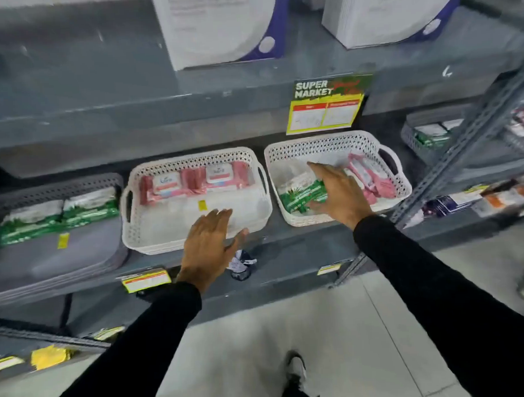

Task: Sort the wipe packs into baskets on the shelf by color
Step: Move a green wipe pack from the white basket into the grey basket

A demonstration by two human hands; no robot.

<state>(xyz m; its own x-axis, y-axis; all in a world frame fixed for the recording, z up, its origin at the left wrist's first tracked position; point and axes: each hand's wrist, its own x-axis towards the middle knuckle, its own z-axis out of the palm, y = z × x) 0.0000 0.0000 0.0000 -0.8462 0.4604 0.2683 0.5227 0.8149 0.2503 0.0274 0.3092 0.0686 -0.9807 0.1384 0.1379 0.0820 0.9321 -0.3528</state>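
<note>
Head view showed, nearest, the left hand [210,245] hovering flat and spread over the near rim of the middle white basket [142,230], holding nothing. Just beyond and to the right, the right hand [337,192] reached into the right white basket [403,189], fingers splayed over a green wipe pack [299,193] but not visibly closed on it; whether they touched it could not be told. Pink packs [371,178] lay beside it on the right, so that basket was mixed. Farther back in the middle basket sat two red packs [194,183]; the grey basket [47,261] at left held green packs [60,213]. Such a pack was probably light, soft and slick-filmed, best pinched across its short sides, thumb under one edge.
</note>
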